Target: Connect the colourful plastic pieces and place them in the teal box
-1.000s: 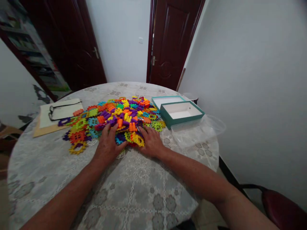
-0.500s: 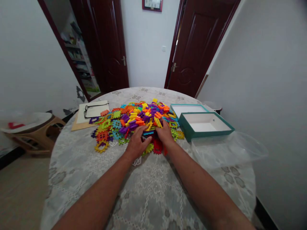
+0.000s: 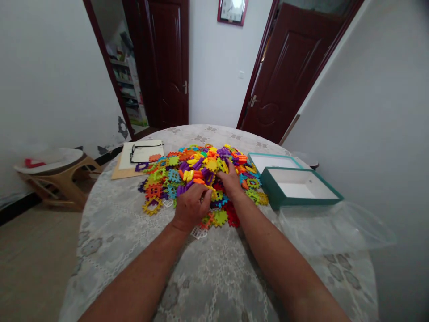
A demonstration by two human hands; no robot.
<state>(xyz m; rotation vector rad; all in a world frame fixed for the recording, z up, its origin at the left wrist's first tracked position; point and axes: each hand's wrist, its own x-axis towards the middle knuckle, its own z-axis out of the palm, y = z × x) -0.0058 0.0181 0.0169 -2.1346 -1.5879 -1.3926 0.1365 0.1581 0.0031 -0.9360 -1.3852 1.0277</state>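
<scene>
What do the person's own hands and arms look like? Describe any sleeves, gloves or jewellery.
The left hand and right hand wear no gloves. The left forearm and right forearm show no sleeves, watch or bracelet. Rings cannot be ruled out.

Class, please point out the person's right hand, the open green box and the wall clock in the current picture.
Right hand [image 3: 231, 181]: head view, on the back of the hand.
Open green box [image 3: 300, 190]: head view, on its white inside floor.
Wall clock [image 3: 231, 10]: head view, on its dial.
</scene>
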